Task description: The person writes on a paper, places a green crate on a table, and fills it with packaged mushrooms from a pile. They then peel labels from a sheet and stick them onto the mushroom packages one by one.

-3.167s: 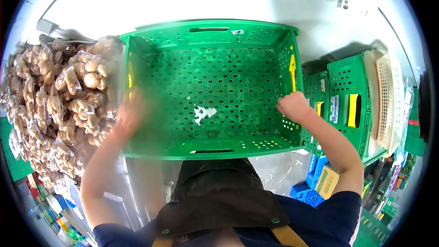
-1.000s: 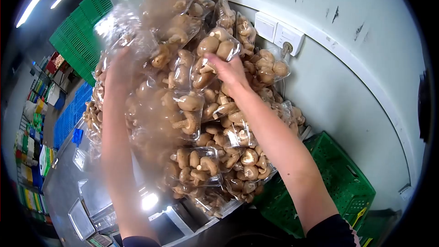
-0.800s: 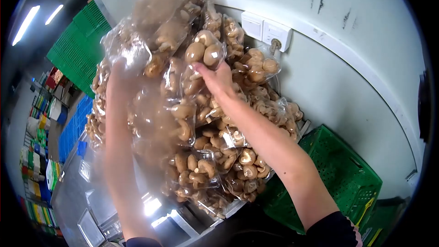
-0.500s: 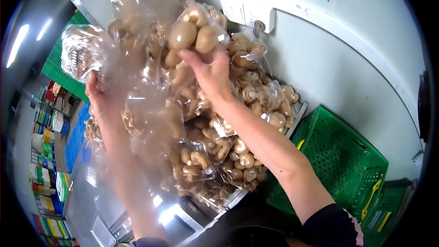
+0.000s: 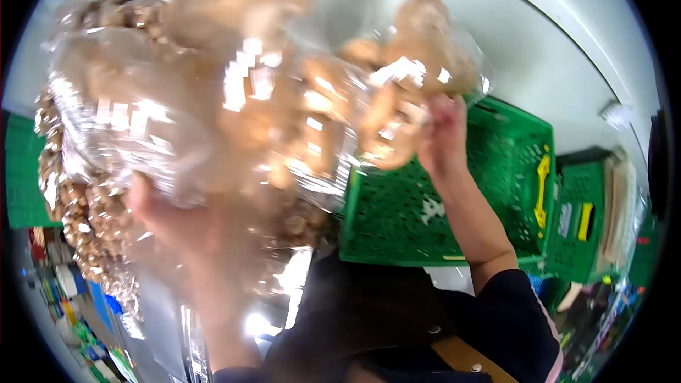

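Observation:
Several clear plastic bags of brown mushrooms, shiny and blurred, are held up in a row between my hands. At the row's left end my left hand (image 5: 177,223) is closed on a bag of mushrooms (image 5: 124,113), its thumb showing and its other fingers hidden. My right hand (image 5: 445,135) grips the rightmost bag of mushrooms (image 5: 433,46) from below, over a green crate (image 5: 425,230). Some whitish bits (image 5: 430,209) lie on the crate's floor. More bagged mushrooms (image 5: 85,216) are heaped behind and left of the row.
A white wall (image 5: 546,42) rises behind the green crate. Another green crate (image 5: 578,223) with a yellow mark stands at the right. Metal worktop (image 5: 159,333) shows at the lower left, and stacked coloured goods (image 5: 64,305) are in the far left background.
My view has swung right. Both hands have gathered a row of mushroom bags and lifted it off the heap, carrying it right, so its right end is over the green crate.

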The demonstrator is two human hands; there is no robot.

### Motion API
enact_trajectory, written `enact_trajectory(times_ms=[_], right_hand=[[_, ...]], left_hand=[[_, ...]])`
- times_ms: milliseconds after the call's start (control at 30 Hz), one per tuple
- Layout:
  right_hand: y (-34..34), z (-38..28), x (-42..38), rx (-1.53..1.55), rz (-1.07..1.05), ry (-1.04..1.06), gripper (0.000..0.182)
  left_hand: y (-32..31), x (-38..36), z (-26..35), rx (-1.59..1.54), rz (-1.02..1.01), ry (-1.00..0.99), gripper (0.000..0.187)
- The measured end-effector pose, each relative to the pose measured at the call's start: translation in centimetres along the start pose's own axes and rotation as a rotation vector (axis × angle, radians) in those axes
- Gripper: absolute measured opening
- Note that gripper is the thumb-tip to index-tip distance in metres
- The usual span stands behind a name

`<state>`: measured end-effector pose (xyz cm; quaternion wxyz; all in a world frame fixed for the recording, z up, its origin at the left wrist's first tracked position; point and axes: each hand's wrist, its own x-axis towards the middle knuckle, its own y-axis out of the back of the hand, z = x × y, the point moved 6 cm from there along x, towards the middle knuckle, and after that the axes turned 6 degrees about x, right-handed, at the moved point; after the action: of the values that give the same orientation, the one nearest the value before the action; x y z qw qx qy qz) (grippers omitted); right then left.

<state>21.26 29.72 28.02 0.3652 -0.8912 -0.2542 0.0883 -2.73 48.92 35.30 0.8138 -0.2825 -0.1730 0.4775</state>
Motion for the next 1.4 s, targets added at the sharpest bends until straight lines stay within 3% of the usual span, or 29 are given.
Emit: enact_trajectory(times_ms=[67, 200, 267, 333, 400, 500, 533, 600, 633, 667, 733, 833, 900, 933, 1033, 1133, 1200, 1267, 1367, 1400], right_hand=[[8.2, -3.0, -2.5, -0.067, 0.128, -0.044, 0.046], [25.5, -4.6, -7.1, -0.274, 0.476, -0.357, 0.039], [31.1, -4.1, -8.6, -0.304, 0.513, -0.431, 0.037], [35.8, -4.2, -8.9, -0.594, 0.434, -0.458, 0.035], [40.9, -3.9, -8.9, -0.534, 0.476, -0.56, 0.034], [44.9, -6.8, -6.4, -0.569, 0.425, -0.414, 0.037], [46.0, -7.8, -5.7, -0.585, 0.431, -0.479, 0.037], [46.5, -12.1, -4.4, -1.498, 0.497, -0.517, 0.039], [44.1, -13.4, -4.3, -1.785, 0.398, -0.199, 0.044], [41.0, -13.7, -5.0, -2.036, 0.286, 0.14, 0.05], [33.8, -11.5, -4.6, -1.845, -0.005, 0.207, 0.055], [27.1, -1.2, -4.5, -1.621, -0.491, -0.02, 0.067], [28.1, 8.1, -5.1, -1.641, -0.647, 0.103, 0.071], [28.1, 10.7, -5.5, -1.696, -0.726, 0.16, 0.072], [27.1, 10.9, -5.0, -1.631, -0.76, -0.062, 0.08], [28.2, 8.4, -4.9, -1.589, -0.607, -0.058, 0.076], [30.0, 6.8, -3.9, -1.635, -0.424, -0.054, 0.073], [31.5, 4.4, -3.2, -1.702, -0.163, -0.161, 0.07], [33.6, 2.3, -2.9, -1.924, -0.157, -0.487, 0.079], [33.3, 1.7, -2.4, -1.93, -0.237, -0.308, 0.084]], left_hand=[[-0.4, -2.9, -6.8, 0.039, -0.059, 0.201, 0.053], [-3.9, -8.8, -21.7, 0.067, -0.023, 0.62, 0.04], [-2.7, -9.9, -27.6, 0.066, 0.026, 0.836, 0.033], [-1.0, -9.4, -31.5, 0.303, -0.117, 0.861, 0.037], [-1.0, -8.3, -34.0, 0.438, -0.24, 0.919, 0.039], [-1.3, -6.5, -37.1, 0.684, -0.317, 0.904, 0.044], [-0.6, -6.8, -38.0, 0.723, -0.3, 0.922, 0.046], [0.2, -7.1, -39.5, 0.791, -0.265, 0.956, 0.048], [0.1, -7.4, -39.1, 0.775, -0.218, 0.961, 0.052], [-0.1, -7.2, -38.4, 0.814, -0.222, 0.922, 0.052], [-0.6, -7.2, -37.2, 0.998, -0.248, 0.896, 0.049], [-1.9, -7.4, -36.1, 1.01, -0.228, 0.865, 0.046], [-2.6, -7.7, -35.2, 0.885, -0.281, 0.75, 0.048], [-3.0, -7.5, -33.9, 0.965, -0.209, 0.69, 0.041], [-7.0, -7.5, -30.4, 1.183, -0.379, 0.43, 0.032], [-11.1, -7.1, -28.2, 1.776, -0.542, -0.246, 0.034], [-10.6, -7.1, -30.4, 2.126, -0.621, -0.664, 0.038], [-7.5, -6.6, -33.9, 2.117, -0.548, -0.588, 0.053], [-6.3, -8.9, -38.1, 2.183, -0.654, -0.321, 0.081], [-6.4, -9.4, -38.6, 2.169, -0.734, -0.243, 0.091]])
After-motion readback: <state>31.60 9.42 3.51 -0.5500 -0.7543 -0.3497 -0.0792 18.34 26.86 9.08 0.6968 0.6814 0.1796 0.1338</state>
